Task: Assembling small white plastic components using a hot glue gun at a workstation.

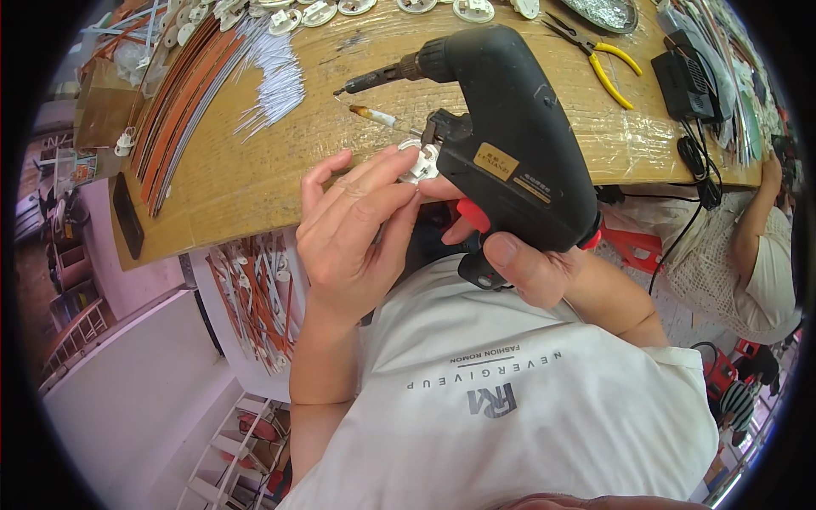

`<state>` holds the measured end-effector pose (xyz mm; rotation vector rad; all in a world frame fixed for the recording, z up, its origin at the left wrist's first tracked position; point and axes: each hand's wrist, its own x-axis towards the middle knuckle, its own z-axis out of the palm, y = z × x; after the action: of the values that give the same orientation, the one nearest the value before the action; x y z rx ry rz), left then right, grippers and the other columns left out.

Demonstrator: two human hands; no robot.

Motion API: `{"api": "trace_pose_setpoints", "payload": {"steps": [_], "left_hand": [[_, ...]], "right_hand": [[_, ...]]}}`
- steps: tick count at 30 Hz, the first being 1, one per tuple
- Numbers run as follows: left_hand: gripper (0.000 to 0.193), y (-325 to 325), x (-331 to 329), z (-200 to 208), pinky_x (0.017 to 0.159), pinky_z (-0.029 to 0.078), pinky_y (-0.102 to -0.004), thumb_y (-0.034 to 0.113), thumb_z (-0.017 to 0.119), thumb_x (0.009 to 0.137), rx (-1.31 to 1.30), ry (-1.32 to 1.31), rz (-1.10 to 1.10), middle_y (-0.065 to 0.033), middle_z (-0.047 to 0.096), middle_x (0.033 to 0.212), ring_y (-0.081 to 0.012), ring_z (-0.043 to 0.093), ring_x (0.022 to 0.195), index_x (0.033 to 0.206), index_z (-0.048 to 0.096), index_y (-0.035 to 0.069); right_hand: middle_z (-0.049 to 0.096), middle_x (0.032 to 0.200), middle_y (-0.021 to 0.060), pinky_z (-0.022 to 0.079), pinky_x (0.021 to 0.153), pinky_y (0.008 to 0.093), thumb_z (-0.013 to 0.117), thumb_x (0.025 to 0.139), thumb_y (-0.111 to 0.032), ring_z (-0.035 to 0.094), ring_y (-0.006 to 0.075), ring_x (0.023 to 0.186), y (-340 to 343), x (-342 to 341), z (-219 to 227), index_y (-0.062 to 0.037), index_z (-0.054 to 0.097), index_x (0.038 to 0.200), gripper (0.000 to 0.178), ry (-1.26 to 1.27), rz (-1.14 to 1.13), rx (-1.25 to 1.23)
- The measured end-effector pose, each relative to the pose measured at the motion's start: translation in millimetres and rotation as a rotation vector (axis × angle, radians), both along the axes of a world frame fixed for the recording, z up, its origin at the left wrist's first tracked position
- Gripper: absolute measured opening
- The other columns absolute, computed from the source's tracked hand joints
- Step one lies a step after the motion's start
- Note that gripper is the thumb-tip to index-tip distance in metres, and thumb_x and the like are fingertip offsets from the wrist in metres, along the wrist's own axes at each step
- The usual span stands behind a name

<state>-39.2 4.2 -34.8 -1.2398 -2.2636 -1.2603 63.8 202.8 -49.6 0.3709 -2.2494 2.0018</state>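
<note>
Left hand point(357, 223) pinches disc point(422, 161); right hand point(531, 270) grips soldering gun point(518, 110). Disc likely unfinished; other discs point(473, 8), toward tabletop's point(195, 212) far edge: status unclear.

My tan worktable point(229, 195), filmed over in clear plastic, catches glinting light; low on my left stand a smooth pale panel point(127, 374) and a white open-framed rack point(228, 444); to my right, a red plastic stool point(646, 243).

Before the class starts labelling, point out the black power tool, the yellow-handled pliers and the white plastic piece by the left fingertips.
Black power tool point(529, 119): head view, on its housing.
Yellow-handled pliers point(590, 48): head view, near the pivot.
White plastic piece point(424, 161): head view, on its exposed face.
</note>
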Motion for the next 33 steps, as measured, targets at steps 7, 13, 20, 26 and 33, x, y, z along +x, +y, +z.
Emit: {"api": "trace_pose_setpoints", "payload": {"steps": [7,13,20,26,33], "left_hand": [[0.014,4.2,0.7,0.4,0.100,0.045,-0.0461,-0.001,0.076,0.081,0.033,-0.058,0.012,-0.0114,0.077,0.107,-0.0276,0.074,0.102,0.092,0.069,0.006],[0.013,9.4,1.0,-0.3,0.101,0.044,-0.0489,-0.001,0.076,0.079,0.081,-0.157,0.072,-0.0082,0.076,0.098,-0.0234,0.071,0.088,0.088,0.069,0.006],[0.012,13.9,1.2,6.5,0.103,0.044,-0.0497,-0.001,0.076,0.080,0.043,-0.201,0.095,-0.0073,0.074,0.095,-0.0227,0.070,0.084,0.089,0.071,0.005],[0.012,13.9,-1.2,8.0,0.103,0.045,-0.0505,-0.001,0.076,0.083,-0.015,-0.099,0.054,-0.0086,0.074,0.097,-0.0240,0.070,0.087,0.093,0.071,0.004],[0.011,15.6,0.7,1.3,0.104,0.045,-0.0517,-0.001,0.075,0.085,0.071,-0.166,0.078,-0.0100,0.074,0.098,-0.0247,0.070,0.090,0.094,0.071,0.002]], "right_hand": [[0.062,0.137,0.0196,0.056,0.089,0.0341,0.049,0.105,-0.027,0.068,0.0202,0.102,-2.8,0.3,22.3,0.0061,0.059,0.134,0.045,-0.123,-0.129,-0.129],[0.071,0.121,0.0184,0.062,0.073,0.0288,0.059,0.098,0.001,0.070,0.0150,0.092,-11.2,-5.8,25.2,0.0056,0.062,0.131,0.033,-0.105,-0.232,-0.070],[0.066,0.130,0.0206,0.061,0.080,0.0304,0.056,0.101,-0.005,0.069,0.0179,0.100,-5.7,-2.0,20.5,0.0050,0.060,0.133,0.033,-0.137,-0.232,-0.149],[0.056,0.145,0.0227,0.058,0.091,0.0338,0.054,0.102,-0.009,0.065,0.0214,0.116,-8.2,-5.0,8.8,0.0023,0.051,0.144,0.043,-0.078,-0.112,-0.384],[0.067,0.081,0.0077,0.050,0.062,0.0279,0.070,0.090,-0.006,0.060,0.0132,0.067,-15.0,-13.4,18.7,0.0030,0.068,0.111,0.024,-0.022,-0.283,-0.333]]}}
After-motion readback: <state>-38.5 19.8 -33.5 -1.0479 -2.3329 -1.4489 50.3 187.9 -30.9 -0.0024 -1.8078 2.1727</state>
